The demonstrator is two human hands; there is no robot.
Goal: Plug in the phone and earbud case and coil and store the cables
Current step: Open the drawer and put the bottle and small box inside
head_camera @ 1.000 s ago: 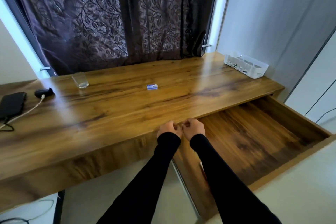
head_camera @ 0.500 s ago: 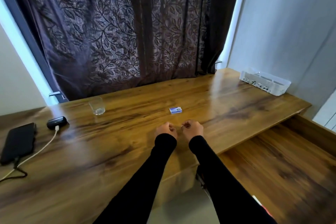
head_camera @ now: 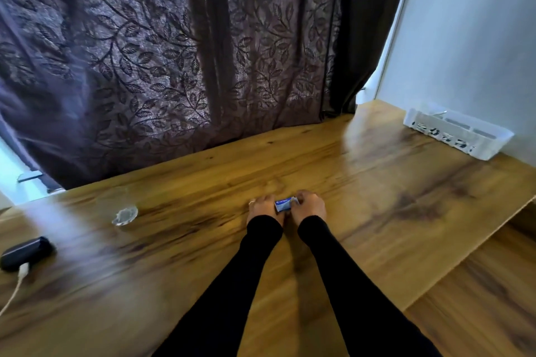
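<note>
A: What is being held at the middle of the wooden desk [head_camera: 362, 182]?

B: A small blue and white box [head_camera: 283, 204] is being pinched between both hands. The left hand [head_camera: 264, 210] is being curled against the box's left end, and the right hand [head_camera: 309, 206] is being curled over its right end. Both forearms are being covered by black sleeves [head_camera: 342, 275].

A: Is the box being lifted or is it being rested on the desk?

B: That cannot be told; the picture is being blurred by motion there.

A: Where is the earbud case being kept?

B: The dark earbud case [head_camera: 26, 252] is being left at the far left of the desk, well apart from the hands. A white cable [head_camera: 17, 284] is being shown plugged into its near end and is being trailed off the left edge of the view.

A: What else is being shown?

B: A clear glass [head_camera: 125, 215] is being stood between the case and the hands. A white perforated basket [head_camera: 458, 136] is being kept at the far right corner, against the wall. A dark curtain with a leaf pattern [head_camera: 174, 52] is being hung behind the desk. A lower wooden surface [head_camera: 487, 298] is being seen beside the desk's right edge.
</note>
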